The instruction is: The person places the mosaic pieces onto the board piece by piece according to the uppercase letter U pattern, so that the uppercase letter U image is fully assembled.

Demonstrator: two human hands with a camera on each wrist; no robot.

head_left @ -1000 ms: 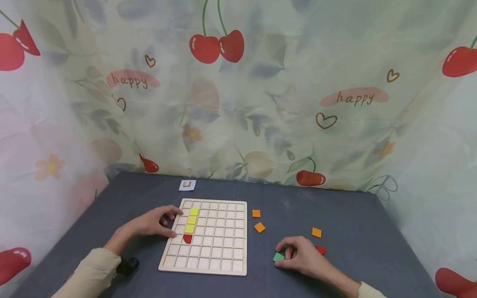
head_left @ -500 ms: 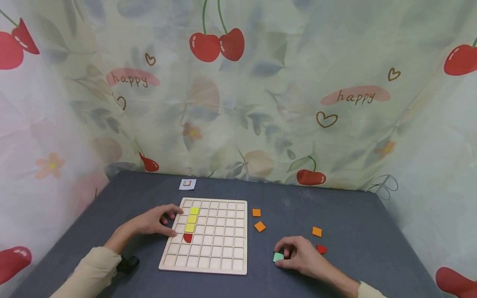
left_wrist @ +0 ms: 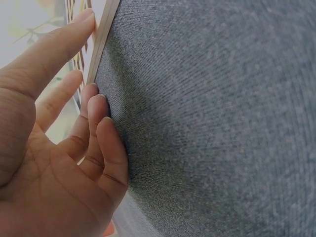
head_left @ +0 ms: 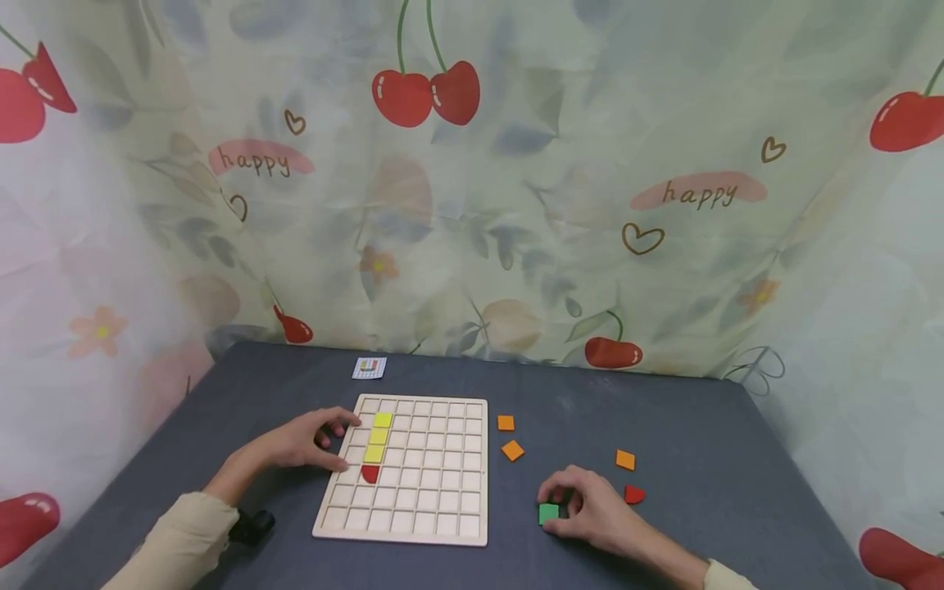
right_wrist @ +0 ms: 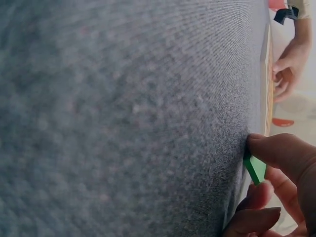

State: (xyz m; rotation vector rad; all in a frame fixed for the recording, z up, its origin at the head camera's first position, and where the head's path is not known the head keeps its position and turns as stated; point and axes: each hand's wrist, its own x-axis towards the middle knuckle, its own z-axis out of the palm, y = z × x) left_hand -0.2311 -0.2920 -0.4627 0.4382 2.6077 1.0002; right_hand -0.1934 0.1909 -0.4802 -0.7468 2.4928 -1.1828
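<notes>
Yellow tiles (head_left: 378,436) in gridded board (head_left: 428,477)

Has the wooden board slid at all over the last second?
No. In the head view, the board shows no visible shift against the orange square nearest it.

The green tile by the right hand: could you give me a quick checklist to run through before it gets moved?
1. Grip: ok. The right hand holds the green tile between thumb and fingers.
2. Board steadied: ok. The left hand touches the left edge of the board.
3. Room on the board: ok. Many cells are bare.
4. Way to the board: ok. No loose tile lies directly between.
5. Tile clear of the table: cannot tell.
6. Printed card readable: not ok. Its details are too small here.
</notes>
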